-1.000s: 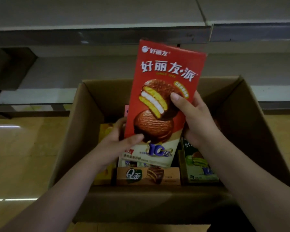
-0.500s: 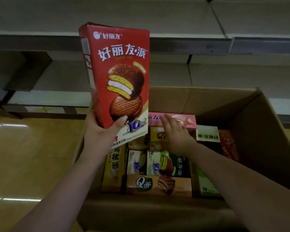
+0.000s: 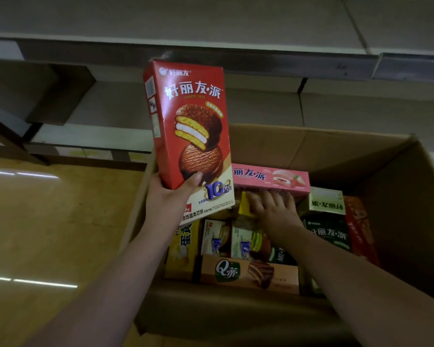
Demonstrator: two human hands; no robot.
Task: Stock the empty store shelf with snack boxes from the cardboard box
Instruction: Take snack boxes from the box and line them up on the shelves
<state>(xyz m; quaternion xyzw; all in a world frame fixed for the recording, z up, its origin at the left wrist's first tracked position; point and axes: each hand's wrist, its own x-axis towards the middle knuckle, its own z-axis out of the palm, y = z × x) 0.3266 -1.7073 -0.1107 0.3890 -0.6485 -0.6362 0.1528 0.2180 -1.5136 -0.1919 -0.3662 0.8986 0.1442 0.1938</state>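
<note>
Bare grey store shelf (image 3: 236,108) across the top; below it, open cardboard box (image 3: 398,209) packed with snack boxes. Red pie box (image 3: 188,126) upright above the carton's left edge, clasped at its base by left hand (image 3: 171,196). Right hand (image 3: 273,209) inside, fingers spread flat beneath pink box (image 3: 268,179), grasping nothing.

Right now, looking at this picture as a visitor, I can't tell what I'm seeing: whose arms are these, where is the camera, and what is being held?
No machine here: these are a person's bare arms, filmed by a camera worn on their head, looking down. The left hand grips a tall red chocolate-pie snack box, held upright above an open brown cardboard box standing on the floor. The right hand reaches inside, fingers resting on the packed snack boxes just below a flat pink strawberry-pie box. Behind stand the grey store shelves.
</note>
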